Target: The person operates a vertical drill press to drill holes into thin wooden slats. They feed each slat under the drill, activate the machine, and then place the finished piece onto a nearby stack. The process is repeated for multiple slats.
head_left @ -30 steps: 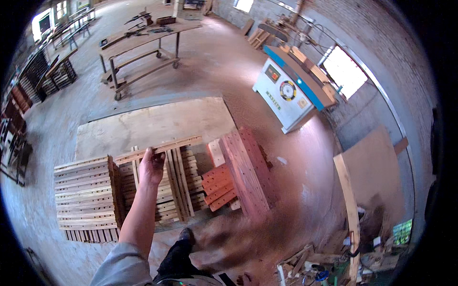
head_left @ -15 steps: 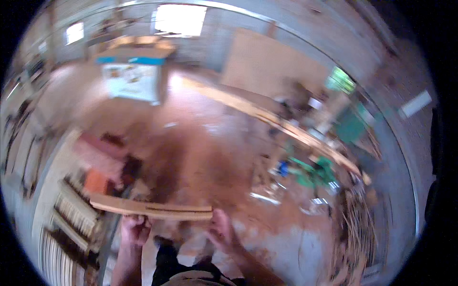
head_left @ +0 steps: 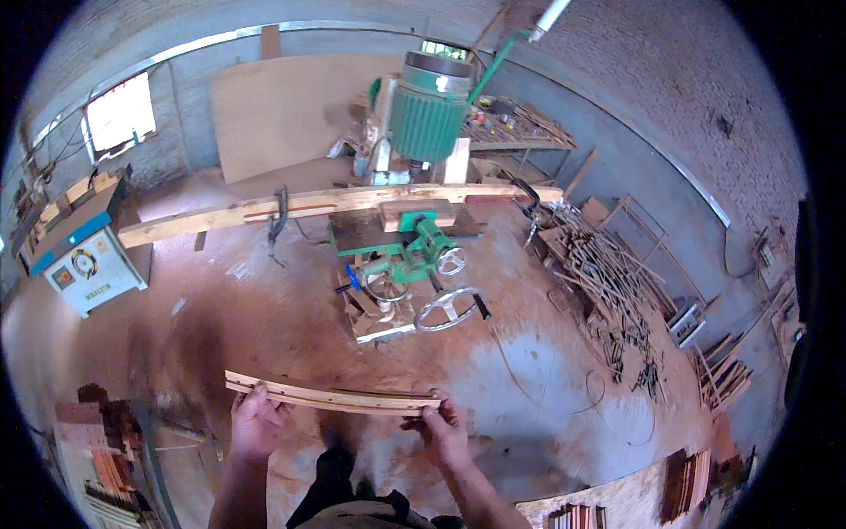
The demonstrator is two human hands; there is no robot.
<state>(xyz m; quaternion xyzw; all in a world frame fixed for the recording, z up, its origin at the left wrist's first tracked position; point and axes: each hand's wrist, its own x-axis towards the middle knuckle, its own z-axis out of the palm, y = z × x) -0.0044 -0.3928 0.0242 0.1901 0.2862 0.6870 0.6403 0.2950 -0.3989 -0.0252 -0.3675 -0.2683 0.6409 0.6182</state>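
1. In front of the body, above the dusty floor point(head_left: 238, 326), the wooden strip point(head_left: 339, 401) lies crosswise between both hands, well apart from the green machine point(head_left: 430, 247) ahead.
2. A two-handed hold suits so slender a piece: share the weight evenly, so that neither end sags or twists. In the view, the strip tilts slightly down toward the right.
3. A dark line runs along it; whether that is a groove or a seam between two pieces cannot be told. If a seam, firm pressure at both ends would guard against slipping.
4. Clearance matters in any turn or forward reach: the handwheel point(head_left: 445, 310) juts out toward the person, and a cable point(head_left: 520, 383) curls over the floor to the right. Short, level movements should spare the ends a knock.
5. The left hand point(head_left: 256, 425) grips a little inward of the left end, its fingers curled in around the wood with the thumb over the near side; a short length projects beyond it.
6. The right hand point(head_left: 448, 434) closes around the right end, thumb on the near side and fingers wrapped behind, with no visible gap.
7. Both forearms rise from the lower edge, the left nearly upright, the right slanting inward. This spread should give good control of the tilt.
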